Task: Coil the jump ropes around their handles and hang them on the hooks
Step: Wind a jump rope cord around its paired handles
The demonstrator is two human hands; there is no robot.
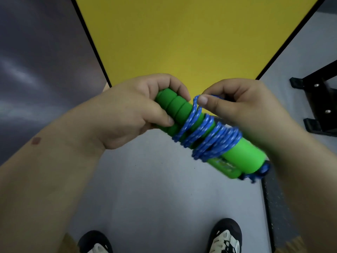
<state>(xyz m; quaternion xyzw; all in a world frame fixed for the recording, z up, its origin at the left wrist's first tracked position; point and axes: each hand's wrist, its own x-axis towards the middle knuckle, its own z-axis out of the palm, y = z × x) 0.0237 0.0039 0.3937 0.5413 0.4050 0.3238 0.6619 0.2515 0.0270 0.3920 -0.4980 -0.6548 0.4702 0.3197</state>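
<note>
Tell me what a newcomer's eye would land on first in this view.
The bright green handles at the centre, wound with many turns of blue rope, stand out most. The left hand grips their upper end, while the right hand pinches a loop of the rope just above the coil. Behind them a large yellow panel fills the top of the view, and two shoes show at the bottom.

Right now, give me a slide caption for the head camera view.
Left hand grips paired green handles while right hand pinches the blue rope, coiled around them.
</note>
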